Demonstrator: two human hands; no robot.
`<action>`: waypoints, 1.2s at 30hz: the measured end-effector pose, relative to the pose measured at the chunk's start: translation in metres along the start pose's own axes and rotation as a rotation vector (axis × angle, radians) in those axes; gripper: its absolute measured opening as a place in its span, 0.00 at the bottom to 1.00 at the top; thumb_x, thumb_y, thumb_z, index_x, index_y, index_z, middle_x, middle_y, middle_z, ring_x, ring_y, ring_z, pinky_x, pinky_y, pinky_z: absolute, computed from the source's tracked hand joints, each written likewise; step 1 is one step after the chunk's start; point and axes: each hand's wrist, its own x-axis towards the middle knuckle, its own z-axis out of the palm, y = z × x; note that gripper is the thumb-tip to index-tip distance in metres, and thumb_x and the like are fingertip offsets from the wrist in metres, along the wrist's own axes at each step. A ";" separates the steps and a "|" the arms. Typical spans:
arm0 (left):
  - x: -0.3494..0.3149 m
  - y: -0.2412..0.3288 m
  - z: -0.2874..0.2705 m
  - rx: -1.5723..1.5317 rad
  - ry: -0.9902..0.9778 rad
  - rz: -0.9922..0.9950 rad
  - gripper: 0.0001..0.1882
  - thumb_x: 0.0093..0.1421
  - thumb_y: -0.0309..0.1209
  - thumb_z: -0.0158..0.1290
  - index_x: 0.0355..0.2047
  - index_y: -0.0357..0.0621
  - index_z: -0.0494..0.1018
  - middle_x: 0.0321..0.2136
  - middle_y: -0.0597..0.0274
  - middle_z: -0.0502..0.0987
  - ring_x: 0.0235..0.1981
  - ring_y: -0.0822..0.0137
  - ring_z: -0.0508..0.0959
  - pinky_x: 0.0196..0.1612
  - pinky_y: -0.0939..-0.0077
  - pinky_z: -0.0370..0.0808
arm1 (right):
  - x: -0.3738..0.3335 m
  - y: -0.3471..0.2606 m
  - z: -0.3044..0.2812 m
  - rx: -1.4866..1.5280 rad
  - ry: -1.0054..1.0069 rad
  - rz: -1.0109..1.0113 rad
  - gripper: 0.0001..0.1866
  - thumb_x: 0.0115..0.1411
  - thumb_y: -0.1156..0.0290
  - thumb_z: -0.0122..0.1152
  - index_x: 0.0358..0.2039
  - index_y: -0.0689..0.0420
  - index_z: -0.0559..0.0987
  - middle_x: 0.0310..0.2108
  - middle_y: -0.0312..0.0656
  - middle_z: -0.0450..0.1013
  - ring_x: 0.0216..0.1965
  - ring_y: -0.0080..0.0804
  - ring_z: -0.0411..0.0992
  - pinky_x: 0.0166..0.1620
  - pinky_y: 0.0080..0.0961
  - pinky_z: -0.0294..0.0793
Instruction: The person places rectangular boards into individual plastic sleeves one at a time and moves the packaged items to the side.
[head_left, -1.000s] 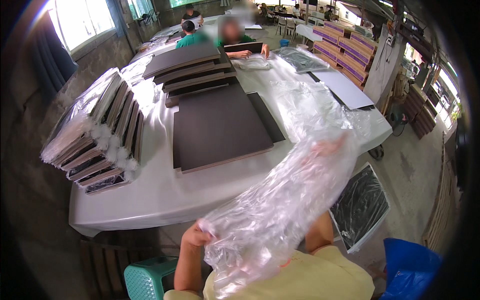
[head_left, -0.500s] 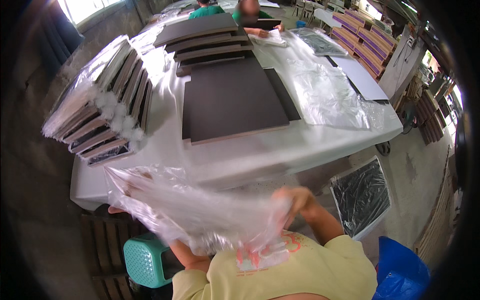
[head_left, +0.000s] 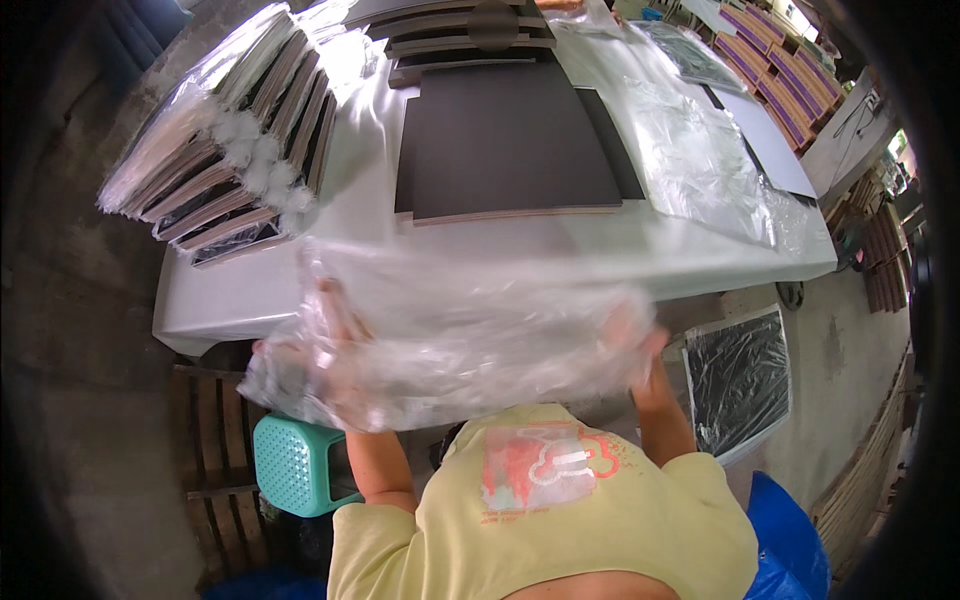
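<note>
A large clear plastic bag [head_left: 470,345] is stretched out in front of my chest, just off the table's near edge, smeared by motion. My left hand [head_left: 345,335] grips its left part and shows through the film, fingers pointing toward the table. At the other end, my right hand [head_left: 635,340] is closed on the bag, its fingers blurred and partly veiled by the plastic. Beyond the bag, on the white-covered table [head_left: 360,250], lies a dark flat panel [head_left: 505,150], with more dark panels [head_left: 460,45] stacked behind it.
Plastic-wrapped panels [head_left: 230,150] lean in a row at the table's left. Loose clear film [head_left: 690,160] and a white sheet [head_left: 765,145] lie on the right. A green stool [head_left: 295,465] stands below left; a wrapped dark panel [head_left: 740,375] rests low on the right.
Both hands have spread the bag wider and lifted it toward the table edge. My right hand has moved rightward, and my left hand has come up. The view has tilted downward.
</note>
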 end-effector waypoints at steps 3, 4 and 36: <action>-0.013 -0.028 -0.002 0.075 -0.033 -0.154 0.34 0.46 0.35 0.54 0.53 0.35 0.58 0.45 0.56 0.68 0.38 0.69 0.72 0.36 0.78 0.70 | 0.022 0.004 -0.035 0.412 0.034 -0.167 0.28 0.49 0.43 0.51 0.40 0.54 0.69 0.37 0.38 0.66 0.41 0.34 0.65 0.42 0.35 0.67; -0.017 -0.034 -0.003 0.101 -0.050 -0.198 0.35 0.45 0.35 0.54 0.52 0.35 0.58 0.45 0.57 0.68 0.38 0.69 0.72 0.35 0.78 0.70 | 0.025 -0.004 -0.029 0.434 0.021 -0.216 0.29 0.49 0.42 0.51 0.40 0.54 0.69 0.37 0.38 0.66 0.41 0.35 0.65 0.43 0.36 0.66; 0.168 -0.111 -0.081 2.074 0.275 0.105 0.28 0.45 0.20 0.50 0.49 0.39 0.63 0.44 0.50 0.65 0.44 0.52 0.68 0.43 0.67 0.68 | 0.153 -0.054 -0.134 -1.713 1.194 -0.201 0.29 0.45 0.72 0.56 0.50 0.56 0.64 0.40 0.47 0.60 0.38 0.45 0.65 0.42 0.31 0.65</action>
